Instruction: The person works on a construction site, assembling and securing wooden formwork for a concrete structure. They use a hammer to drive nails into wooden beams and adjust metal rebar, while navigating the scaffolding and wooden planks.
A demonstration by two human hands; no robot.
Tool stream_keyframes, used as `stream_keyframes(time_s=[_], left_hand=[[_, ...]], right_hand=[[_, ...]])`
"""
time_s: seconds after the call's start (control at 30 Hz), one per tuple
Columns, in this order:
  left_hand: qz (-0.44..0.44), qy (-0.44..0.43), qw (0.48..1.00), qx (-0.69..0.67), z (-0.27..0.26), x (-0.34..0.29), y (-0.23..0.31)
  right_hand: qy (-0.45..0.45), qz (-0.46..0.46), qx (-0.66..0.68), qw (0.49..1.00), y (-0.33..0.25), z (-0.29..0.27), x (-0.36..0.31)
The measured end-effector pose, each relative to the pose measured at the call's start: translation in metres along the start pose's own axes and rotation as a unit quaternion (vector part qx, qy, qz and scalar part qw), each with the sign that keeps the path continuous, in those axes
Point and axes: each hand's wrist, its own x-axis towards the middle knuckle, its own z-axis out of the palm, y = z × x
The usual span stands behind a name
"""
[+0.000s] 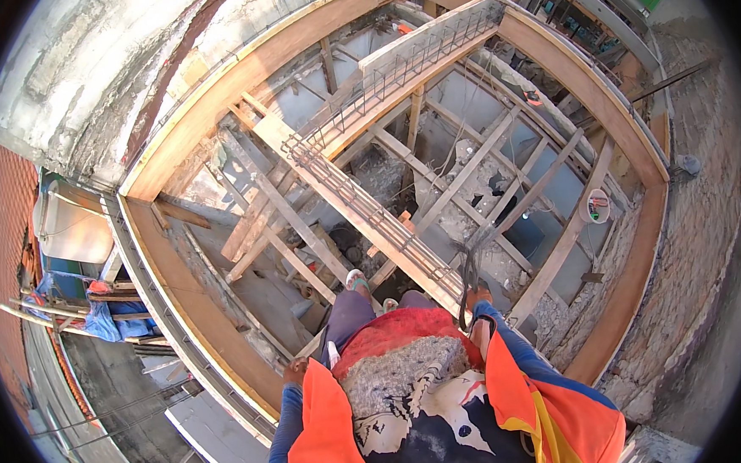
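My right hand (478,298) is closed on a dark bundle of thin wire or rods (472,265), beside the near end of a long wooden beam form (347,201). A rebar cage (387,228) lies along that form. To the left, my left hand (296,371) rests low beside my thigh, near the wooden side form (216,343); its fingers are too small to make out. My sandalled foot (356,281) is among the timbers between my hands.
Below are crossing wooden props (461,188) over a deep drop with rubble. Another rebar cage (379,95) stands on a far cross form. A white bucket (595,207) sits at right by a brick wall (709,211). Blue tarp (113,319) hangs outside the left edge.
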Motion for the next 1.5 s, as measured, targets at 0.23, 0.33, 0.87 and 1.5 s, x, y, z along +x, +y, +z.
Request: stream_keyframes(time_s=[0.23, 0.33, 0.87, 1.5], left_hand=[[-0.001, -0.009, 1.0, -0.002, -0.006, 0.007, 0.001], [0.027, 0.006, 1.0, -0.01, -0.007, 0.002, -0.009], [0.006, -0.119, 0.984, -0.132, 0.018, 0.067, 0.221], [-0.032, 0.069, 0.939, -0.336, -0.02, 0.251, 0.278]], right_hand=[[0.032, -0.004, 0.057, 0.998, -0.005, -0.007, -0.006], [0.004, -0.008, 0.066, 0.998, -0.018, -0.014, -0.008], [-0.124, -0.203, 0.278, 0.931, -0.238, -0.107, -0.108], [0.099, -0.245, 0.039, 0.964, -0.389, -0.007, 0.103]])
